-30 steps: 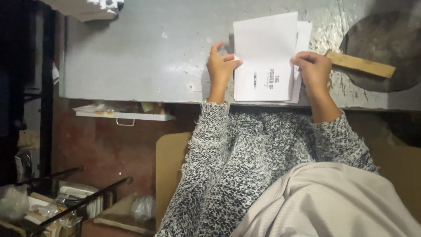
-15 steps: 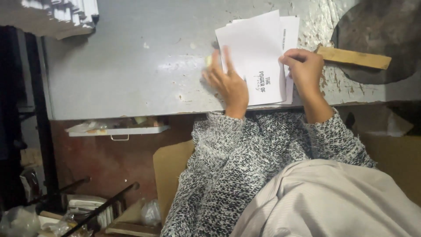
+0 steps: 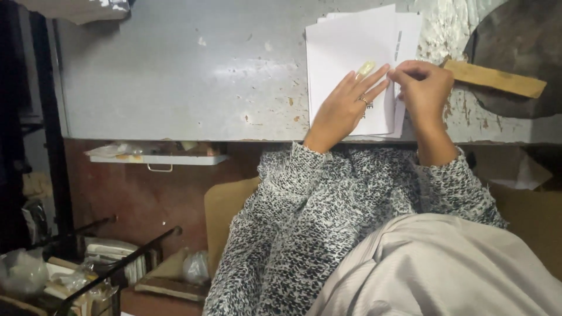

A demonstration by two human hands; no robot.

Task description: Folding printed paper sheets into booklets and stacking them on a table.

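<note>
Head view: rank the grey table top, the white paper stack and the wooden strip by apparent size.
1. grey table top
2. white paper stack
3. wooden strip
All lie on one surface, so nearness hardly skews this.

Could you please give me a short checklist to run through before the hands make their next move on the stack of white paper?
1. Left hand flat on the paper stack, palm down: ok.
2. Right hand pinching the top sheet's right edge: ok.
3. Sheets squared: not ok, the edges are fanned at the top right.
4. Stack fully on the grey table: cannot tell, its near edge lies close to the rim.
5. Wooden strip off the paper: ok, it lies beside the right hand.
</note>
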